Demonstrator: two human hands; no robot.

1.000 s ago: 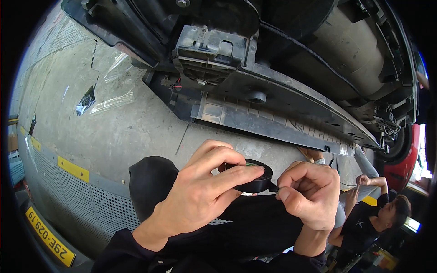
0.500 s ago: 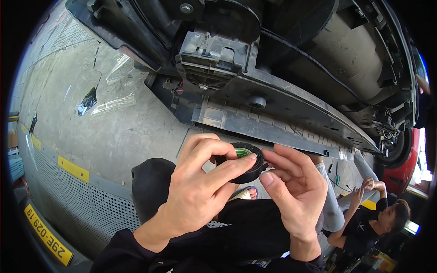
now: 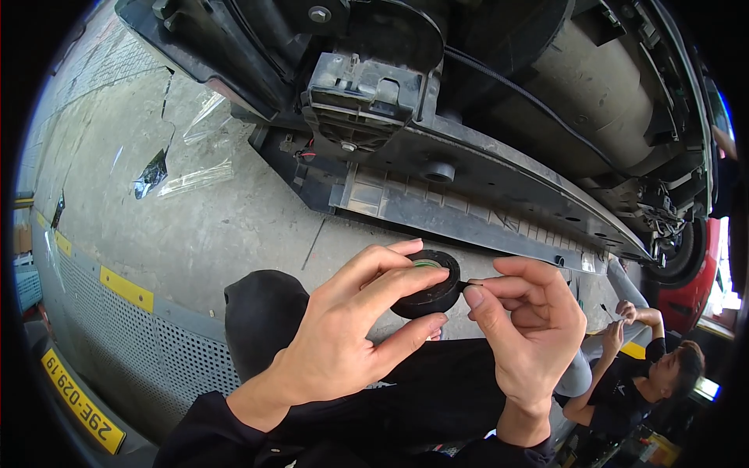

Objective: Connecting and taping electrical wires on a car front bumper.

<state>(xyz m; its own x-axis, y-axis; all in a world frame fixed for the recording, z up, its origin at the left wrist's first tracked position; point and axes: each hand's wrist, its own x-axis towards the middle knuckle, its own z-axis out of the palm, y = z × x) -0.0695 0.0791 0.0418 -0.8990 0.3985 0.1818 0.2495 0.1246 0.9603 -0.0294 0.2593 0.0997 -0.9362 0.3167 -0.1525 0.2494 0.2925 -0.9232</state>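
My left hand [image 3: 351, 335] grips a black roll of tape [image 3: 431, 290] with a green inner core, thumb below and fingers over its rim. My right hand [image 3: 527, 327] pinches the loose black end of the tape at the roll's right side between thumb and forefinger. Both hands are held over my dark-clothed knee [image 3: 261, 312]. Just beyond them lies the underside of a car, with a long grey plastic panel [image 3: 468, 218] and a black bracket [image 3: 359, 101].
The concrete floor [image 3: 156, 234] carries crumpled clear plastic film [image 3: 183, 171], a perforated metal grate [image 3: 117, 335] and yellow markings. Another person [image 3: 624, 374] crouches at lower right. A red vehicle and wheel [image 3: 686, 265] stand at the right edge.
Both hands have shifted slightly up and right with the roll. My right hand moved from cupping the roll to pinching the tape's end at its side.
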